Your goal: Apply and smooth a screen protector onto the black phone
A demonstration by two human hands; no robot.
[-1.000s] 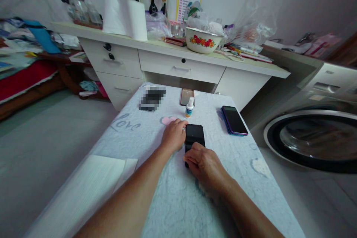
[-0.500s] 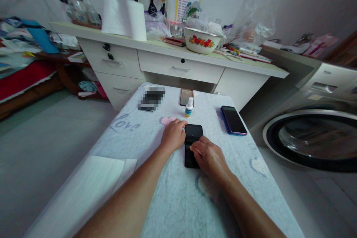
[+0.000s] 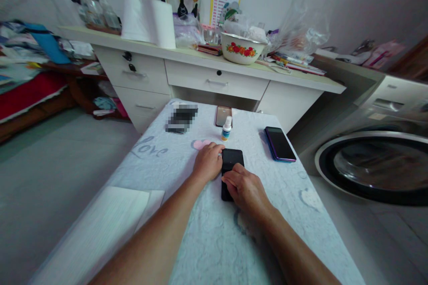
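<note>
A black smartphone (image 3: 233,156) lies flat on the cloth-covered table, screen up. My left hand (image 3: 207,160) is closed at its upper left side, thumb and fingers against the edge. Over the lower half of the screen, my right hand (image 3: 245,185) is closed with its fingertips pinched together near the phone's left edge. Whatever those fingertips hold, if anything, is hidden. Just beyond the phone stands a small white spray bottle (image 3: 226,129) with a blue and yellow label.
A phone case (image 3: 223,116) lies behind the bottle. To the right rests another phone (image 3: 281,144) with a purple edge; a pixelated dark object (image 3: 182,119) is at the far left. White sheets (image 3: 107,218) lie front left. A desk (image 3: 194,64) and washing machine (image 3: 374,142) stand beyond.
My right hand has slid slightly left across the phone's screen, fingertips now near its left edge. My left hand and the phone have stayed in place.
</note>
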